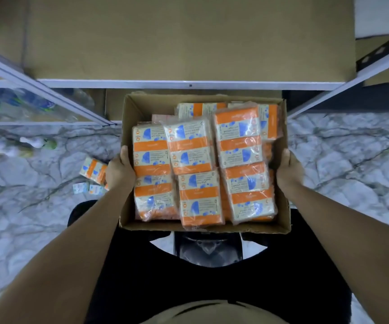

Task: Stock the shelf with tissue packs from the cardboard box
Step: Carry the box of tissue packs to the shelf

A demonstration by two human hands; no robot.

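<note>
Nearest the lens: person's torso in dark clothing, two bare forearms reaching forward. Left hand (120,170) grips the left wall of the cardboard box (128,113), thumb lying along the top edge, fingers hidden beneath. Right hand (289,169) grips the right wall likewise; its fingers cannot be seen either. Box held level, apparently clear of the marble-pattern floor (352,160), its far end just below the front rail of the shelf (189,43).

Tissue packs (190,148) fill the box, wrapped in clear film, orange and cream with blue print, lying flat and overlapping. Count: about nine packs visible in the top layer; more underneath, number not determinable. Two or three loose packs (94,169) on the floor beside the left hand.

Shelf board: brown, no packs on it in view.

Judged step: carrying the box to the shelf; stocking not begun. Next move calls for setting the box down to free a hand.
</note>
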